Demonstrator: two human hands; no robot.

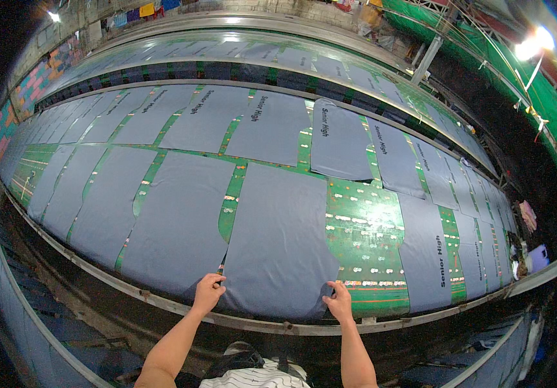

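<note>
Plain blue-grey flat fabric panel: near edge of long green metal-railed table, centre toward 6 o'clock. Left hand, at panel's 7 o'clock corner, thumb and fingers pinched on fabric; right hand, 5 o'clock corner, likewise. Table bears rows of similar panels; printed blue-grey panel at 3 o'clock, beyond bare green surface.

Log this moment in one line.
left hand: pinches grey fabric panel, near-left corner | right hand: pinches near-right corner | under panel: green tabletop
</note>
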